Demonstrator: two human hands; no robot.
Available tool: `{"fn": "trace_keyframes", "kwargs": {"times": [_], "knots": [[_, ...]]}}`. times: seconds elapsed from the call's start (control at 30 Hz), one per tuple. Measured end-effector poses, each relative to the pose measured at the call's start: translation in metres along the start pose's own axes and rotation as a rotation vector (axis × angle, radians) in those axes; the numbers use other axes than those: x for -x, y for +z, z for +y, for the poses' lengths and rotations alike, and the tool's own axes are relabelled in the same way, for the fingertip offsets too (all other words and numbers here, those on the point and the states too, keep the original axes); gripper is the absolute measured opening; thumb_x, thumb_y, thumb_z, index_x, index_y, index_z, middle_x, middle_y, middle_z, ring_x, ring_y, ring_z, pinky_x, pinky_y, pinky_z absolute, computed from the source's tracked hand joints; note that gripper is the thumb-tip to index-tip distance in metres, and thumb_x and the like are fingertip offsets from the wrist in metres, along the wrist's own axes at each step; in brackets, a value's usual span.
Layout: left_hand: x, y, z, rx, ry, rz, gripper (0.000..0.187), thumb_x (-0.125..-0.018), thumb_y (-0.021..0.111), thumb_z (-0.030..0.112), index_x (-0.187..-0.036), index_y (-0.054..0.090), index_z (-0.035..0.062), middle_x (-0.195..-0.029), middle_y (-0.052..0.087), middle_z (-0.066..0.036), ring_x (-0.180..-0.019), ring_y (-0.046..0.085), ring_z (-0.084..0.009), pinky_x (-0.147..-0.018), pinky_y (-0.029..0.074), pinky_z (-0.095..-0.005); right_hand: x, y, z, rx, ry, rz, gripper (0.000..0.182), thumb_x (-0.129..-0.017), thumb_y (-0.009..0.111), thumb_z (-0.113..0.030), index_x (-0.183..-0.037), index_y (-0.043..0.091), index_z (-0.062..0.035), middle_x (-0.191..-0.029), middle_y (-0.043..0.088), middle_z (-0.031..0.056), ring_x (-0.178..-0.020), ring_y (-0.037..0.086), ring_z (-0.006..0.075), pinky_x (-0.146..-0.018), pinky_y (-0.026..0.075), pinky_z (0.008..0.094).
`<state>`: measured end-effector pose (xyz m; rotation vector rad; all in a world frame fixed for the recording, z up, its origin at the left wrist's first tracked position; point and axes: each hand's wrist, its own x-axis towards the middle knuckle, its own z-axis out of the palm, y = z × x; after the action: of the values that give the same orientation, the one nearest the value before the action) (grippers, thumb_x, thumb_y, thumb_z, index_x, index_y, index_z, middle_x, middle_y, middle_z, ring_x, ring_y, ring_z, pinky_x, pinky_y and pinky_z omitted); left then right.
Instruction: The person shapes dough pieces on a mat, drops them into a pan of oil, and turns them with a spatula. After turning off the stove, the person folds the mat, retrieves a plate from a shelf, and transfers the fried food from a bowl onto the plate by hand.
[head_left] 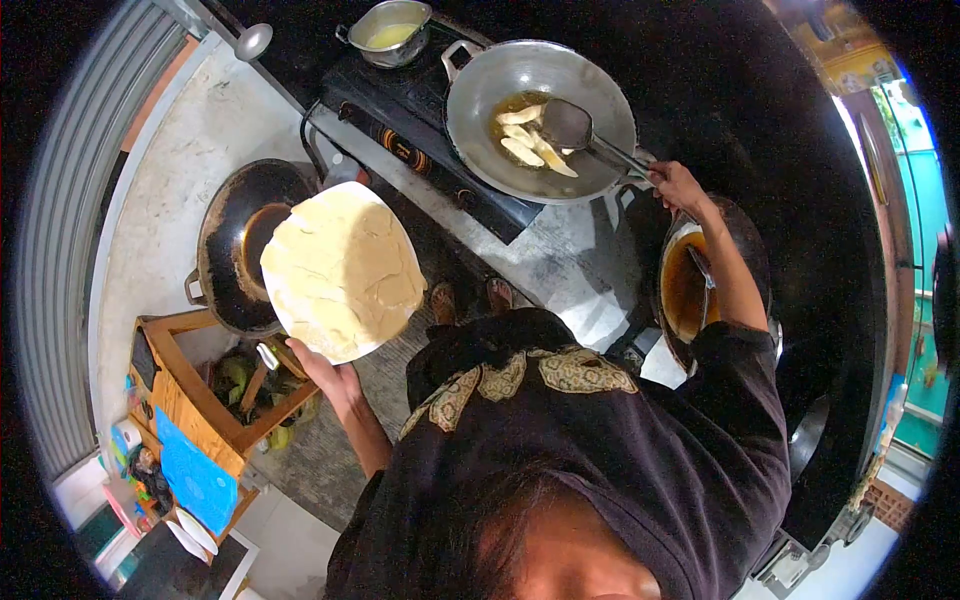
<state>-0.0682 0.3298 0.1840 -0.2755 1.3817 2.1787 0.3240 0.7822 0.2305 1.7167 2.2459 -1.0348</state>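
My left hand (328, 372) grips the lower edge of a white plate (277, 302). The plate is heaped with smooth, pale yellow batter (345, 265). My right hand (682, 188) is wrapped round the handle of a metal spatula (567, 126), whose blade rests in the large grey wok (475, 125). Beside that blade, several pale, long pieces (520, 152) that look like banana lie in a shallow pool of oil. The wok sits over the gas stove (400, 140).
A small pot (350, 35) of yellow liquid stands behind the stove. On the left is a blackened wok (222, 235); another wok (668, 330) with brown liquid and a utensil lies under my right forearm. Green bananas (235, 380) are inside a wooden stand (225, 425).
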Motion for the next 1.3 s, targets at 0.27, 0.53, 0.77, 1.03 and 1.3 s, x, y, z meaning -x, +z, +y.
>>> {"fn": "trace_keyframes", "kwargs": {"times": [0.27, 0.53, 0.77, 1.03, 1.3], "knots": [[0.004, -0.003, -0.006, 0.009, -0.004, -0.016, 0.063, -0.097, 0.031, 0.048, -0.139, 0.027, 0.0026, -0.142, 0.035, -0.010, -0.126, 0.039, -0.0244, -0.103, 0.033, -0.0378, -0.020, -0.036, 0.010, -0.090, 0.069, -0.245, 0.029, -0.092, 0.050, -0.023, -0.110, 0.056, -0.0015, -0.061, 0.051, -0.0005, -0.043, 0.045, 0.0062, -0.036, 0.038, 0.0220], [0.003, -0.006, -0.007, 0.035, -0.014, -0.027, 0.064, -0.096, 0.035, 0.049, -0.140, 0.027, 0.0025, -0.143, 0.034, -0.010, -0.128, 0.037, -0.0239, -0.104, 0.031, -0.0371, -0.058, -0.053, 0.018, -0.239, 0.127, -0.426, 0.023, -0.090, 0.049, -0.027, -0.096, 0.058, -0.0060, -0.062, 0.053, -0.0007, -0.042, 0.046, 0.0070, -0.033, 0.038, 0.0214], [0.010, -0.004, -0.009, 0.037, 0.008, -0.046, 0.065, -0.095, 0.036, 0.049, -0.140, 0.026, 0.0034, -0.144, 0.033, -0.010, -0.129, 0.036, -0.0235, -0.105, 0.031, -0.0364, -0.068, -0.036, 0.019, -0.260, -0.040, -0.210, 0.025, -0.090, 0.048, -0.024, -0.106, 0.061, -0.0083, -0.063, 0.054, -0.0005, -0.044, 0.045, 0.0066, -0.037, 0.039, 0.0218], [0.016, 0.013, -0.010, -0.024, 0.015, -0.022, 0.067, -0.095, 0.034, 0.052, -0.141, 0.024, 0.0042, -0.145, 0.031, -0.010, -0.129, 0.035, -0.0240, -0.105, 0.031, -0.0378, -0.018, -0.038, -0.001, -0.039, -0.156, -0.079, 0.032, -0.093, 0.049, -0.020, -0.117, 0.057, -0.0008, -0.058, 0.046, -0.0027, -0.043, 0.041, 0.0049, -0.038, 0.033, 0.0226], [0.024, 0.036, -0.010, -0.121, 0.020, 0.023, 0.071, -0.094, 0.031, 0.054, -0.143, 0.018, 0.0034, -0.147, 0.025, -0.015, -0.134, 0.027, -0.0291, -0.109, 0.027, -0.0402, -0.008, -0.018, -0.003, 0.018, -0.092, -0.115, 0.036, -0.093, 0.049, -0.020, -0.122, 0.054, -0.0009, -0.060, 0.047, -0.0019, -0.043, 0.040, 0.0057, -0.039, 0.034, 0.0226]]}}
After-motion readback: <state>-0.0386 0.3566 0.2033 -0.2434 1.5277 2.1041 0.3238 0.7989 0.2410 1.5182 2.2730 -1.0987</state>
